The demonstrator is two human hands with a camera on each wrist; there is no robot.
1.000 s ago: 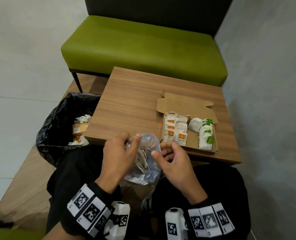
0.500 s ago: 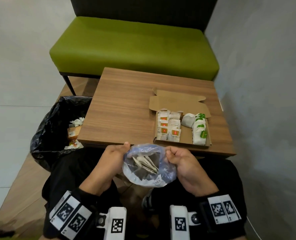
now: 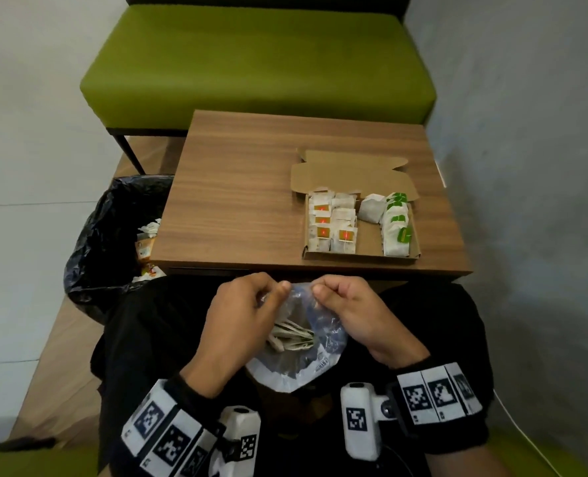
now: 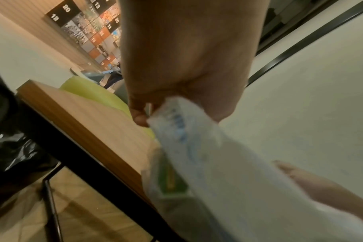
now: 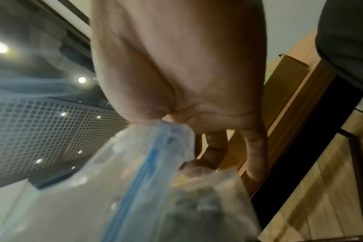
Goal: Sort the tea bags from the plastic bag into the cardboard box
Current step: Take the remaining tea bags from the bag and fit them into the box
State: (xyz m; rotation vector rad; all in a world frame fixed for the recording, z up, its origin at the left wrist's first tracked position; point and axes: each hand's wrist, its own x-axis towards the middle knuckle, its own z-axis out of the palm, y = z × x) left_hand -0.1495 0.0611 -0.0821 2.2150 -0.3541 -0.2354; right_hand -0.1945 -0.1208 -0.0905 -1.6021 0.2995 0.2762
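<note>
Bag (image 3: 323,325) of tea bags (image 3: 290,337), pinched at its mouth by left hand (image 3: 242,318) and right hand (image 3: 351,315) over the lap, short of box (image 3: 361,254); spillage risked if gripped unevenly.

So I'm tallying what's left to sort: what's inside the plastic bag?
Through the clear plastic bag, pinched at its top by the left hand and right hand, a bunch of pale tea bags shows. The hands and crumpled plastic hide the rest, so no count.
</note>
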